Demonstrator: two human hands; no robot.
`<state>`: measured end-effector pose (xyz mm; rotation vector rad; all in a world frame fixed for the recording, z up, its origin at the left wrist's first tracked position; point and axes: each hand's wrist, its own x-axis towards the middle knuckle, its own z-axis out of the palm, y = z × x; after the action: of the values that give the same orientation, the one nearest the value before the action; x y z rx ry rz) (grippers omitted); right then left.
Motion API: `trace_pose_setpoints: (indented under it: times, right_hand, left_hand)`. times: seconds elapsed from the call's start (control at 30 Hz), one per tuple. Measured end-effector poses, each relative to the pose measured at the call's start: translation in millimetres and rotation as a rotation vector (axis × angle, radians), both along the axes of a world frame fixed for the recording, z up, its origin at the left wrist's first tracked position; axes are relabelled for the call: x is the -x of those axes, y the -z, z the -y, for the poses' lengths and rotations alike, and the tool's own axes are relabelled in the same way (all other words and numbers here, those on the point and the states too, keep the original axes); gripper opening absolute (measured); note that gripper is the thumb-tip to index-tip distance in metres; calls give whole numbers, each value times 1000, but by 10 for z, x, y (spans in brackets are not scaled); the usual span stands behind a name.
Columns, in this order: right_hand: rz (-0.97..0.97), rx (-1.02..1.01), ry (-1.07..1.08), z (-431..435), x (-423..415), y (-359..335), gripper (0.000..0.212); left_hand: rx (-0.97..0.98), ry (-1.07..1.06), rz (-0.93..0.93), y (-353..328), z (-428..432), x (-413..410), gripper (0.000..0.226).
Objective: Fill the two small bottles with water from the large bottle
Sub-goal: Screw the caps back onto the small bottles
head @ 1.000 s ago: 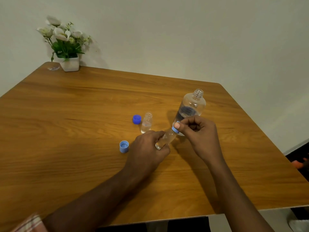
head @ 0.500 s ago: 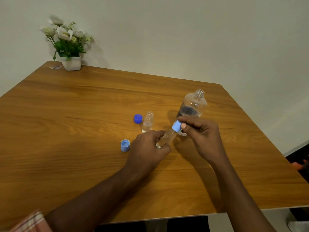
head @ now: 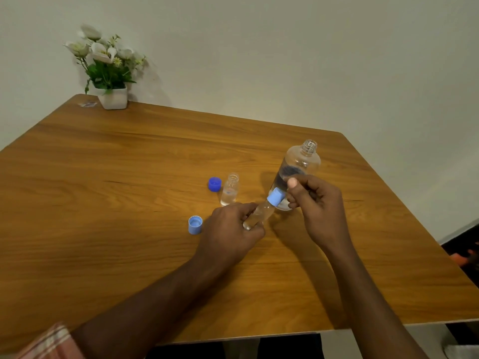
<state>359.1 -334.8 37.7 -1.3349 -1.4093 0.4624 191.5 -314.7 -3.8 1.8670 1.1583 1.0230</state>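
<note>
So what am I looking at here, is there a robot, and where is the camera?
No robot: a person's two bare hands, filmed by one head-worn camera looking down. On the wooden table stand an open large bottle and an uncapped small bottle, with a dark blue cap and a loose light blue cap nearby. A flower pot sits in the far corner. The left hand grips a second small bottle, tilted, with a fitted light blue cap. The right hand curls its fingers beside that cap; whether they touch it is unclear.

Left hand around a tilted small bottle, right hand just beside its light-blue cap.
</note>
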Motion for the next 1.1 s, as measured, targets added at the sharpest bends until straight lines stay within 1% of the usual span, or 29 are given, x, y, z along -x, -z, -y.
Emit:
trace_pose_setpoints:
  times: [0.03,0.13,0.2,0.3,0.47,0.57,0.63,0.73,0.8,0.83,0.9,1.03,1.1]
  right_hand:
    - [-6,2,-7,-3,-20,-3,12]
    - [33,36,-74,-4,-85,-11,28]
    - [49,50,-138,-4,-95,-20,31]
    - [42,57,-154,-5,-90,-18,26]
    - [37,84,-87,0,-27,-19,6]
    - [47,54,-62,-2,-13,-12,9]
    - [21,36,-76,6,-45,-20,6]
    - [28,70,-134,15,-103,-28,27]
    - [53,89,-184,14,-108,-24,32]
    - [61,86,-196,13,-105,-19,31]
    - [56,73,-196,15,-104,-8,28]
    - [25,89,-126,20,-73,11,18]
    - [6,89,-108,14,-45,12,17]
  left_hand:
    - [1,1,0,-5,1,0,19]
    - [7,6,3,-7,3,-3,16]
    - [14,-1,6,0,1,1,16]
    - [26,4,-1,7,-5,2,18]
    - [29,6,-9,4,-3,-4,20]
    - [22,9,-6,0,2,0,19]
    - [22,3,0,1,1,3,19]
    - [23,3,14,-1,6,0,20]
    - [23,-1,10,-10,8,-4,26]
    - [25,-3,9,-13,8,-2,29]
    - [24,-1,13,-8,4,4,25]
    - [15,14,9,-8,5,4,21]
    - [15,19,7,-9,3,7,19]
